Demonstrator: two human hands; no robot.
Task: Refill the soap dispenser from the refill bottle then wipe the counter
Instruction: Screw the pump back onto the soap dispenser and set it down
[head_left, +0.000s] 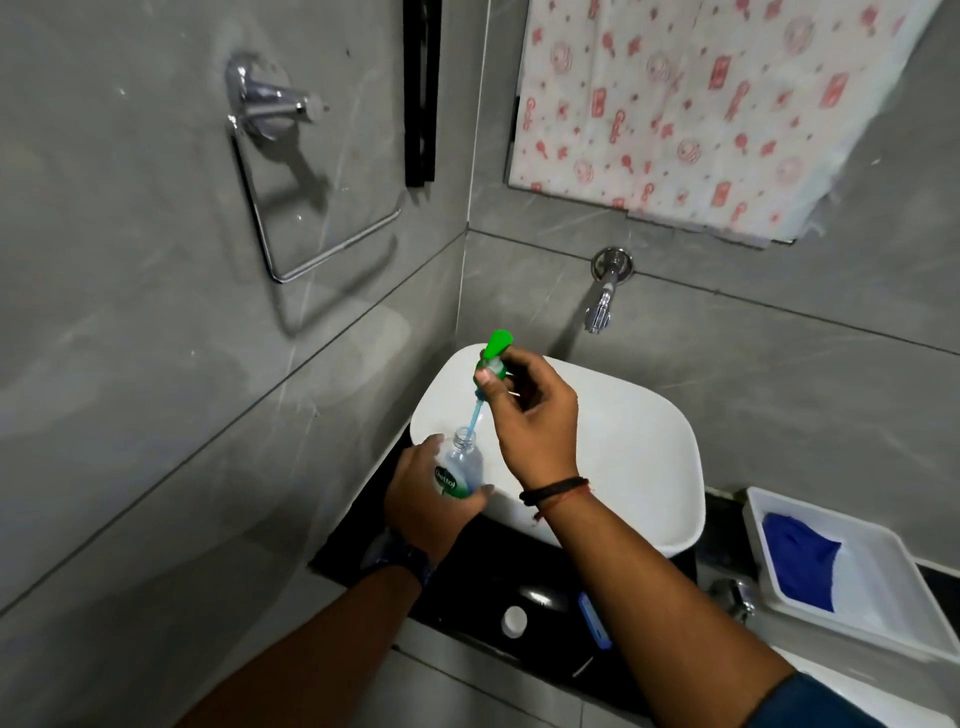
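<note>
My left hand (423, 501) grips a clear soap dispenser bottle (460, 467) with a green label, held over the left edge of the white basin (623, 457). Its neck is uncapped. My right hand (530, 415) pinches the green pump head (494, 353) above the bottle, and the pump's blue tube (474, 415) hangs with its lower end inside the bottle's mouth. A blue cloth (797, 556) lies in a white tray (883, 587) at the right. A white cap (514, 621) rests on the black counter (467, 587). I cannot make out the refill bottle for certain.
A chrome tap (605, 296) juts from the grey wall above the basin. A chrome towel ring (311, 208) hangs on the left wall. A patterned cloth (701, 104) covers the mirror area. A blue object (595, 621) lies on the counter under my right forearm.
</note>
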